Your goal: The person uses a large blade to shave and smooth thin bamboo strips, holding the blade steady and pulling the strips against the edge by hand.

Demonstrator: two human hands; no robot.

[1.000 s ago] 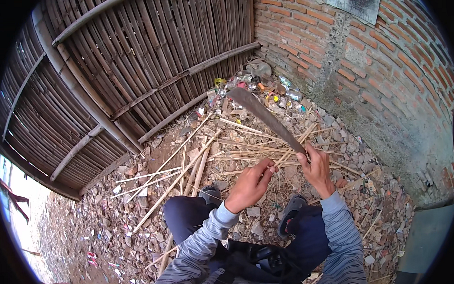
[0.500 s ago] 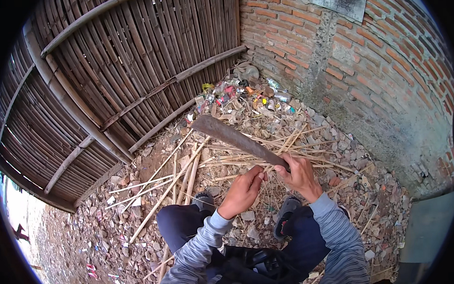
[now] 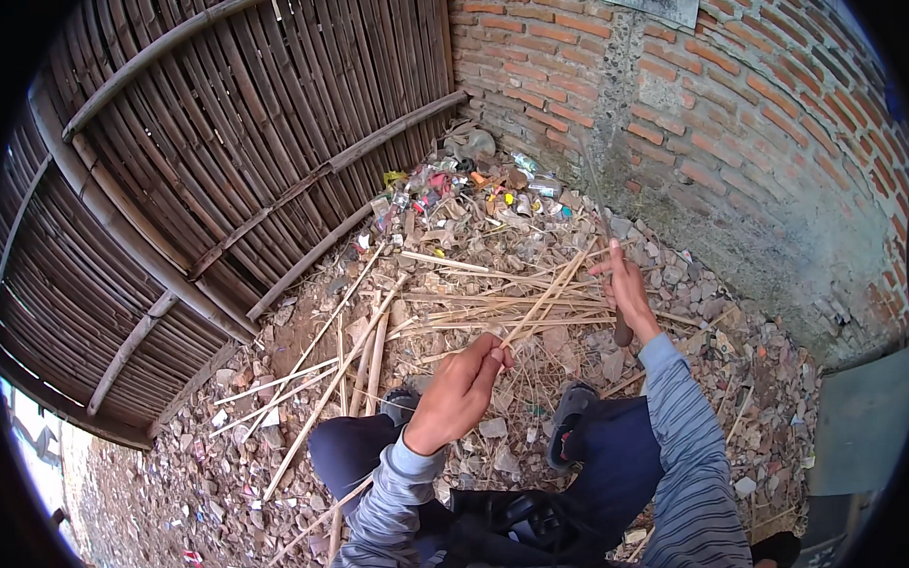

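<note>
My left hand [image 3: 458,392] is closed in a pinch, low over the ground in front of my knees. Between its fingertips is a pale bamboo strip [image 3: 524,322], which seems to run up and to the right across other strips. Farther right, my right hand [image 3: 627,293] grips a machete, its dark handle [image 3: 623,330] showing below the palm. The blade [image 3: 599,184] points away from me, seen nearly edge-on and blurred. Several split bamboo strips [image 3: 455,309] lie crossed on the rubble beyond my hands.
A slatted bamboo wall [image 3: 268,110] stands at the left, a worn brick wall [image 3: 750,143] at the right. Mixed litter [image 3: 471,183] is heaped in their corner. Broken stones [image 3: 222,492] cover the ground. Longer bamboo pieces [image 3: 367,352] lie left of my shoes [image 3: 571,420].
My right hand has swung the machete right and away from the left hand, turning the blade from pointing left to pointing forward. My left hand has shifted slightly left and down.
</note>
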